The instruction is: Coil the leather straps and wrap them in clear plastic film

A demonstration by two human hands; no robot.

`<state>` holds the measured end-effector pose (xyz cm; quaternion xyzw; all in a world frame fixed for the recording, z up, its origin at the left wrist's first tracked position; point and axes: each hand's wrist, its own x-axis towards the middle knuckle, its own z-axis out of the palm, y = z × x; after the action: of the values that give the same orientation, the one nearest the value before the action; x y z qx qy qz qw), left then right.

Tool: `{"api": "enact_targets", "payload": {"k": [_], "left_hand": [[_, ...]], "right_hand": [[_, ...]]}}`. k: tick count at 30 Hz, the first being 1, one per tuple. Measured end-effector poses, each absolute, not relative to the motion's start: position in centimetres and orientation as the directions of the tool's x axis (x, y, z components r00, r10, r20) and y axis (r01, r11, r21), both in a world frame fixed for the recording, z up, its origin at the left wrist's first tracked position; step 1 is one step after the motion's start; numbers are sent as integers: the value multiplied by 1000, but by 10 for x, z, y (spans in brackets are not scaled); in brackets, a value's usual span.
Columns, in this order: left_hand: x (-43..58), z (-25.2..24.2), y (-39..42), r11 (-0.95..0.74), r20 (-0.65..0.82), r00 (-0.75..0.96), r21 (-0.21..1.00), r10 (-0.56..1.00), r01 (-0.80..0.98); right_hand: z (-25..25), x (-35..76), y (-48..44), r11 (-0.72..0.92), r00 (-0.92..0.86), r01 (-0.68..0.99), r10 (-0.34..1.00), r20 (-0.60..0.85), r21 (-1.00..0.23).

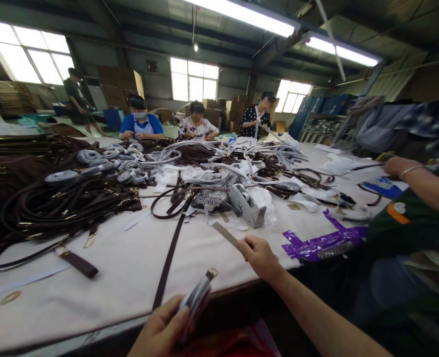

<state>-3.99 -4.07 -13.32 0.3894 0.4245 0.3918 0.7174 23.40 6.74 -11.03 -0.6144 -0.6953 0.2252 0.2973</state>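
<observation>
Bundle (196, 295), wrapped pale with a metal fitting (212, 272) at its tip, sat clasped in my left fingers (169, 312) by the near edge of the surface (126, 297), while my right fingers (252, 244) pinched a brownish strip (225, 234). Just beyond the strip stood a gray dispenser (247, 206); a dark strap (170, 258) ran to the near edge. Purple wrapping (321, 243) lay at right, brown straps (74, 213) were heaped at left, and three co-workers (141, 121) occupied the far side, past gray-wrapped coils (130, 166).
</observation>
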Motion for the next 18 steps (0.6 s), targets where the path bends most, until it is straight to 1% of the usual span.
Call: {"api": "enact_targets", "payload": {"k": [2,3,4,5,7,9,14,18], "left_hand": [[-37,-125,-28,383,-287,307,866,907,-322],[-35,-122,-22,381,-282,293,844,914,-378],[-32,-119,-16,378,-275,284,820,919,-429],[-29,-117,-11,375,-269,278,797,922,-473],[-21,-113,-5,369,-249,285,762,925,-533],[-13,-110,-4,371,-232,307,746,923,-553],[5,-110,-10,392,-248,326,761,912,-517],[5,-108,-11,378,-270,272,757,924,-533]], "right_hand": [[-106,229,29,68,-135,448,991,8,-892],[-105,226,13,-4,-174,305,983,-60,-952],[-106,224,-2,-82,-208,195,970,-123,-977],[-106,222,-14,-147,-229,138,957,-176,-979],[-110,219,-29,-237,-231,108,939,-256,-966],[-113,216,-35,-280,-213,113,930,-299,-953],[-117,206,-31,-262,-164,66,949,-270,-963],[-122,200,-30,-247,-169,39,953,-250,-968]]}}
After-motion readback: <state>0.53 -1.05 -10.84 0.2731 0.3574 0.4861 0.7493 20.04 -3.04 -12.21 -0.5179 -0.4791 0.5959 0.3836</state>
